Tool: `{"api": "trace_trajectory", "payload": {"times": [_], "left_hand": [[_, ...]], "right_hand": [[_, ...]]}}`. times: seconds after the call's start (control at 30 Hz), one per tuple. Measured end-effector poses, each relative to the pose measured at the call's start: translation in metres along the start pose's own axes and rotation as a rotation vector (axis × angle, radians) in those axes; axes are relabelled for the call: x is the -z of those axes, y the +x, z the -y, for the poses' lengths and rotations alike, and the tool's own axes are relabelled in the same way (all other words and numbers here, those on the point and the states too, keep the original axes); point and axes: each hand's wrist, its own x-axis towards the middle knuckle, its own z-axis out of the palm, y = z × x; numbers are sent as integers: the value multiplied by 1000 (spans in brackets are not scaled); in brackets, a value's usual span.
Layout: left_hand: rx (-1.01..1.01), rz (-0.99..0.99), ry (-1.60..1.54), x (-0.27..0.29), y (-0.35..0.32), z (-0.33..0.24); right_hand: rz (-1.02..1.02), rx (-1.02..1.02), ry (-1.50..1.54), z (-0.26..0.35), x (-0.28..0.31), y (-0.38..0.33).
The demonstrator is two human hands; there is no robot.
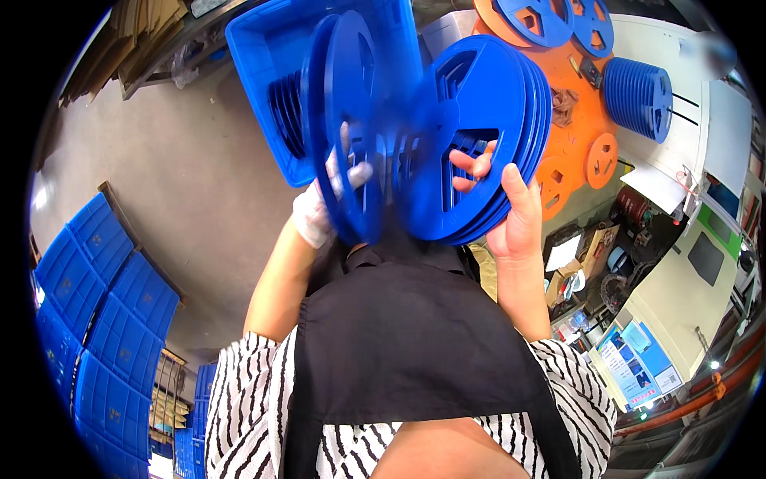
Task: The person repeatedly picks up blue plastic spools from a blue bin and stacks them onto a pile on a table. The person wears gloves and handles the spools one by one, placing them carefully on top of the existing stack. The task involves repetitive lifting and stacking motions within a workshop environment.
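Stack of round blue plastic reels [499, 88], lower-right rim in half-closed right hand [517, 211]; more reels [341, 88] in curled, gloved left hand [313, 212]

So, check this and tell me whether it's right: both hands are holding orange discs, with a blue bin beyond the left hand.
Wrong on colour: the head view shows both the left hand and right hand holding blue discs, with a blue bin beyond the left hand.
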Motion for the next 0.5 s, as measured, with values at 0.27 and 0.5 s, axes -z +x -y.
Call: {"api": "trace_trajectory", "payload": {"times": [0.27, 0.5], "left_hand": [[-94, 196, 334, 52, -4, -38], [62, 292, -112, -5, 10, -55]], "right_hand": [[22, 60, -12, 17, 22, -16], [22, 155, 15, 27, 46, -20]]}}
